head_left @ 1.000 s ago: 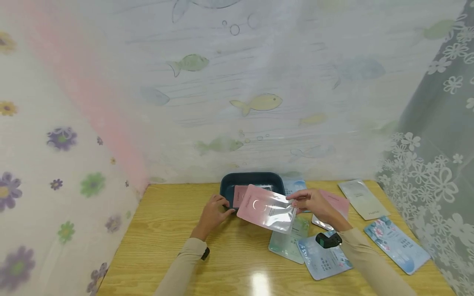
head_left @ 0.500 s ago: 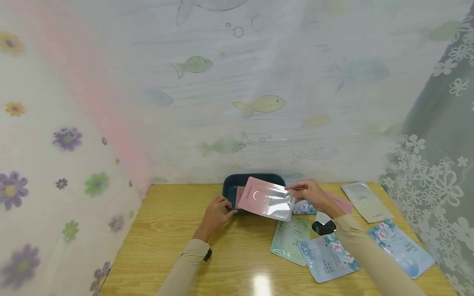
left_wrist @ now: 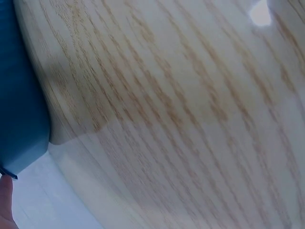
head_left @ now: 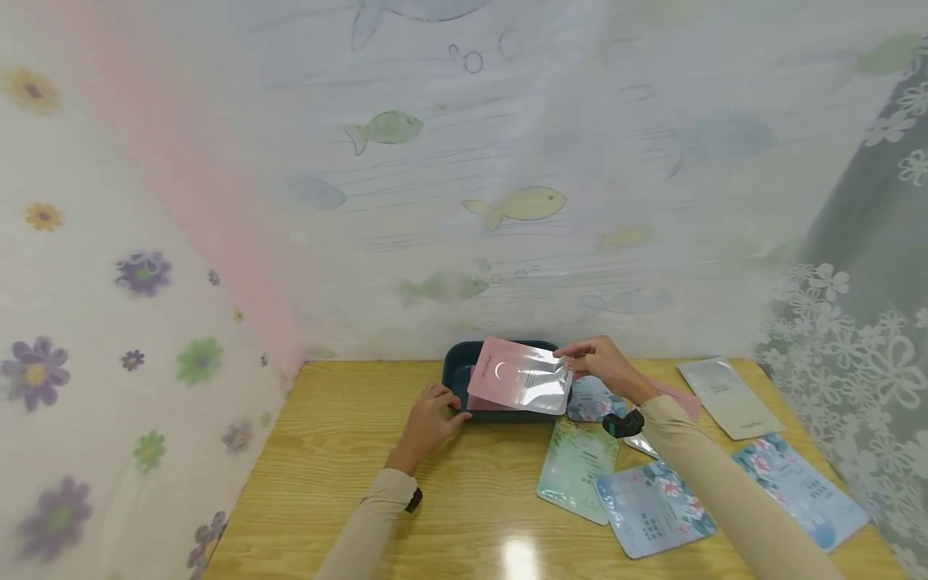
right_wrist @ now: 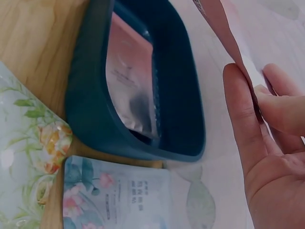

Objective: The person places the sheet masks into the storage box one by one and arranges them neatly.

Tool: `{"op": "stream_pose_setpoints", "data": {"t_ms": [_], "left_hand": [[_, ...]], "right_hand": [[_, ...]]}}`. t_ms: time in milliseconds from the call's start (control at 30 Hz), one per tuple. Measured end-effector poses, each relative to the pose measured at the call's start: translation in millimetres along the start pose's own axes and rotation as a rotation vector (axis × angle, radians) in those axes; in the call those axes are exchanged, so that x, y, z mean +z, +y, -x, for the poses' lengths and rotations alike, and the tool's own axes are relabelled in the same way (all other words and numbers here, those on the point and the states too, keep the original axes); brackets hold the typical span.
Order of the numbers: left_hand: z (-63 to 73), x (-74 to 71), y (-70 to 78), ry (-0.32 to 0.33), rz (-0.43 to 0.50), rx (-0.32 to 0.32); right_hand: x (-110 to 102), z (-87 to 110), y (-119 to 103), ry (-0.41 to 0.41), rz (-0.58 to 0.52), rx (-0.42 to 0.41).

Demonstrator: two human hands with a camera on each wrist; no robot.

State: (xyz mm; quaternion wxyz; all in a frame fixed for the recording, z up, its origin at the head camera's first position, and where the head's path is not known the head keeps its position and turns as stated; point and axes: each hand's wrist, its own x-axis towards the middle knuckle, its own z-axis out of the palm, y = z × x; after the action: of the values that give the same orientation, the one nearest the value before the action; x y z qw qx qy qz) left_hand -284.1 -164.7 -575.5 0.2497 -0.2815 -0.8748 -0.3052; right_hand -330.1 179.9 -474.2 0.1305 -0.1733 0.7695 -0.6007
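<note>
My right hand (head_left: 600,366) pinches one end of a pink and silver face mask packet (head_left: 518,374), thumb against fingers. The packet is held tilted over a dark blue plastic bin (head_left: 455,366). In the right wrist view the packet (right_wrist: 224,28) appears nearly edge-on, above and apart from the bin. Another pink packet (right_wrist: 128,71) lies inside the bin. My left hand (head_left: 428,423) grips the bin's front left corner. One fingertip (left_wrist: 5,200) touches its rim in the left wrist view.
Right of the bin lie a green floral packet (head_left: 580,467), several blue floral packets (head_left: 656,507), a beige and silver packet (head_left: 732,399) and a pink packet (head_left: 677,395) partly hidden by my right arm. A fish-print curtain (head_left: 449,201) hangs right behind the bin.
My right hand has lifted the pink packet and carried it farther back over the bin, covering more of its opening. My left hand keeps its place at the corner.
</note>
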Motion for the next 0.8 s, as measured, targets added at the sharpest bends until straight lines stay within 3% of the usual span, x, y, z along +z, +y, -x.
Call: {"op": "stream_pose_setpoints", "data": {"t_ms": [300,500,800], "left_hand": [[1.2,1.1,-2.1,0.017,-0.019,0.015],[1.3,-0.5,-1.0,0.009,-0.018,-0.007],[-0.6,-0.8,0.1,0.008,-0.011,0.01]], "right_hand": [[7,-24.1,12,0.02,0.018,0.038],[13,-35.1,20,0.081,0.032,0.095],[25,-44.0,29,0.095,0.1,0.072]]}}
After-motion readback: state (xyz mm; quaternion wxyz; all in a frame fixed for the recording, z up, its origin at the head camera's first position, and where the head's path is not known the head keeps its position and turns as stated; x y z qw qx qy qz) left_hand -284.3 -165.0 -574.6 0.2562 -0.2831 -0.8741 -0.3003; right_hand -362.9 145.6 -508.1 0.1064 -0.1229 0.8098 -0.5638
